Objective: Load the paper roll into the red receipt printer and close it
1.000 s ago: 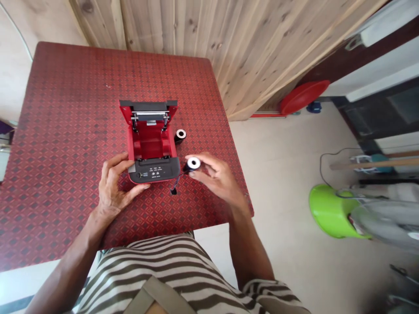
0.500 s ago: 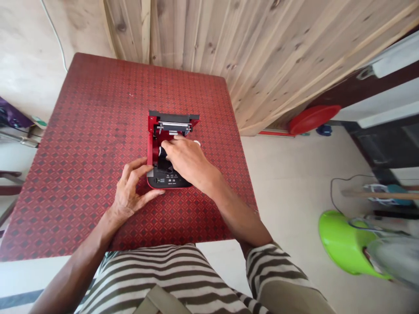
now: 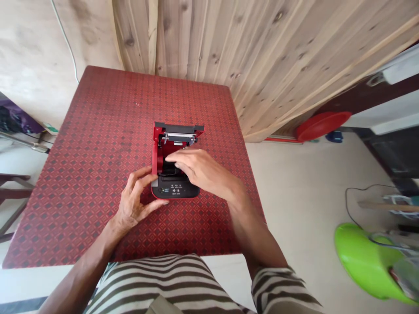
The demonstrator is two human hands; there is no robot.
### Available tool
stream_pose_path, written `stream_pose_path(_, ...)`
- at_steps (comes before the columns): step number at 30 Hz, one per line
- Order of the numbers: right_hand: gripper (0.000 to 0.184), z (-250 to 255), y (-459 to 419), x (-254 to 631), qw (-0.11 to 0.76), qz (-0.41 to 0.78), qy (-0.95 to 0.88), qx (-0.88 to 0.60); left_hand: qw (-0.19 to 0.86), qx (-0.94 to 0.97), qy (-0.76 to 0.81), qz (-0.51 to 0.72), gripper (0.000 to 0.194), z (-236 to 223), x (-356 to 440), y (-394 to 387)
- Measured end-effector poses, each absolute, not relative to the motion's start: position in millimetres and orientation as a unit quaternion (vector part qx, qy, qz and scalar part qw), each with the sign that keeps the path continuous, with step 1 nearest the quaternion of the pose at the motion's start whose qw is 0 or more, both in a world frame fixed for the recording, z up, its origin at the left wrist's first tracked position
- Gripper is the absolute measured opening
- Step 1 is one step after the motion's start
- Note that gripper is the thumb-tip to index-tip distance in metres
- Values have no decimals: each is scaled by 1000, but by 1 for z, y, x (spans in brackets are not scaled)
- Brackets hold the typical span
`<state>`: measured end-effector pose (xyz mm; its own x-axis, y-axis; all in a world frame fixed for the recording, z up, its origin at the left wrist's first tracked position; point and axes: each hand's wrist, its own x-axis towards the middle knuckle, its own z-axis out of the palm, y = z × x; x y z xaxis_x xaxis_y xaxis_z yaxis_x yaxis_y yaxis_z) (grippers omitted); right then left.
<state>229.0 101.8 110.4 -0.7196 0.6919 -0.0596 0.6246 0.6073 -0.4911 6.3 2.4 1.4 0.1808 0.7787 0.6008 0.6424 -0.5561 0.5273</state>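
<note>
A small red and black label printer (image 3: 176,190) stands on the table with its lid (image 3: 179,129) raised. Metal and dark parts show on the underside of that lid. My left hand (image 3: 132,203) grips the printer's near left corner, fingers along the side and thumb against the front edge. Over the open compartment (image 3: 170,168) is my right hand (image 3: 199,168), its fingers stretched leftward into it and nothing visible between them. Dark material lies under these fingers; the hand hides the compartment's right part, so its shape is unclear.
The red patterned table (image 3: 108,126) extends around the printer. A wooden plank wall (image 3: 209,39) rises behind it. On the floor to the right are a bright green plastic stool or chair (image 3: 360,257), a red basin (image 3: 322,125) and a cable (image 3: 350,209).
My right hand has shifted from gripping a dark roll with white ends to stretched fingers; the white ends no longer show. My left hand keeps its hold. The whole view has shifted slightly.
</note>
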Motion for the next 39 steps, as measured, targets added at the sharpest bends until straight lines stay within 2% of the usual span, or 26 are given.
stream_pose_path(7,14,94,90,247,181,300,-889,-296,94,765,482,416,63,11,5,-1)
stream_pose_path(10,15,83,89,247,223,317,-874,-293,125,777,488,377,63,28,1,0)
stream_pose_path(14,19,76,88,250,256,319,-861,-301,132,802,466,350,77,58,-7,16)
stream_pose_path(18,19,78,82,253,298,290,-846,-334,137,820,423,359,69,89,-12,44)
stream_pose_path(22,15,79,67,253,350,243,-834,-349,48,787,435,435,48,106,-5,80)
stream_pose_path(24,16,78,57,252,355,211,-842,-347,32,796,442,413,48,106,1,98)
stream_pose_path(28,21,74,42,246,385,124,-846,-347,107,827,425,352,59,98,11,115)
stream_pose_path(31,20,71,36,243,414,82,-836,-351,131,828,418,350,56,95,12,104)
stream_pose_path(36,20,64,28,241,416,44,-833,-362,94,873,376,296,40,83,4,67)
stream_pose_path(39,19,61,26,241,410,40,-832,-372,66,891,353,279,49,70,0,52)
